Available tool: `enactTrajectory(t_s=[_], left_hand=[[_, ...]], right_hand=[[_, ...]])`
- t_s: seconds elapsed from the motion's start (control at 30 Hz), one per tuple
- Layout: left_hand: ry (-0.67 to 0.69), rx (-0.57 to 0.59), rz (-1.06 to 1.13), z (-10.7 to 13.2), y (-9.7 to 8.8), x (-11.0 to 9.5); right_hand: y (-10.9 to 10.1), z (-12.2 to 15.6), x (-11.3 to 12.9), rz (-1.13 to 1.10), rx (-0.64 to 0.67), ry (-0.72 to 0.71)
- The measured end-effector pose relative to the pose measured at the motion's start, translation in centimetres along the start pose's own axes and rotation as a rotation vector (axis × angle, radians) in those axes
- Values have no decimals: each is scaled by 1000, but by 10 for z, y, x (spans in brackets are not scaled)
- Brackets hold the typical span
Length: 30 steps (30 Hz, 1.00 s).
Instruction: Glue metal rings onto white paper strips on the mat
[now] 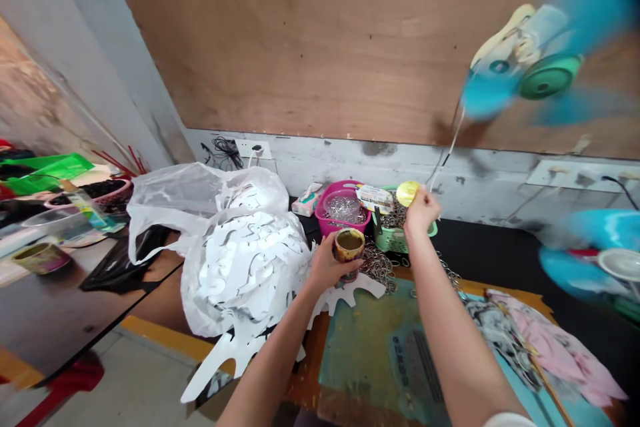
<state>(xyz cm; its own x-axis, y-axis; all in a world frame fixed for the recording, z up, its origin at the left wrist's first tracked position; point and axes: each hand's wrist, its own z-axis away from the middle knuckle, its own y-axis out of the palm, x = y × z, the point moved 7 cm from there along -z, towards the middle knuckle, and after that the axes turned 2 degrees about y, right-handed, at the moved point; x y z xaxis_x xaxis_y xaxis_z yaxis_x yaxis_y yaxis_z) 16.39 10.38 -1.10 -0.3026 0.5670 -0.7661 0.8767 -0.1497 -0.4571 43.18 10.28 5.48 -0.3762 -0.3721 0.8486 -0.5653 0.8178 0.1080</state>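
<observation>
Bare forearms (265, 367) reach out: left hand (325, 268) wraps a stiff little cup (349, 245), best held by its wall, contents spillable; right hand (421, 210) pinches a light yellow disc (407, 193).

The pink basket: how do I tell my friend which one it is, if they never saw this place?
Find the big heap of white cut-out shapes in a thin plastic bag. Just past it, by the grey wall, stands the pink basket, between a tissue box and a green basket. The green basket holds metal rings, but the pink basket holds shiny see-through bits.
</observation>
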Motion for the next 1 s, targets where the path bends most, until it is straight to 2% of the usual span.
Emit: enactTrajectory(t_s=[0.1,0.17,0.3,0.37,0.47,0.73,0.87,1.0], left_hand=[[-19,-25,-4,-2,4,14],[-32,-34,-24,-5,11,23],[-112,-72,-52,-10,23,42],[-135,-93,-45,-9,26,50],[-140,-108,-22,-8,28,61],[-108,-78,110,-15,37,85],[-58,-24,206,-17,37,87],[-33,-22,260,-14,36,84]], right_hand=[[-6,13,4,168,-53,-105],[10,35,6,254,42,-192],[48,87,4,381,315,-363],[59,108,1,421,420,-426],[65,126,-6,463,531,-494],[64,135,-16,483,622,-532],[67,132,-16,491,652,-535],[67,132,-15,514,652,-523]])
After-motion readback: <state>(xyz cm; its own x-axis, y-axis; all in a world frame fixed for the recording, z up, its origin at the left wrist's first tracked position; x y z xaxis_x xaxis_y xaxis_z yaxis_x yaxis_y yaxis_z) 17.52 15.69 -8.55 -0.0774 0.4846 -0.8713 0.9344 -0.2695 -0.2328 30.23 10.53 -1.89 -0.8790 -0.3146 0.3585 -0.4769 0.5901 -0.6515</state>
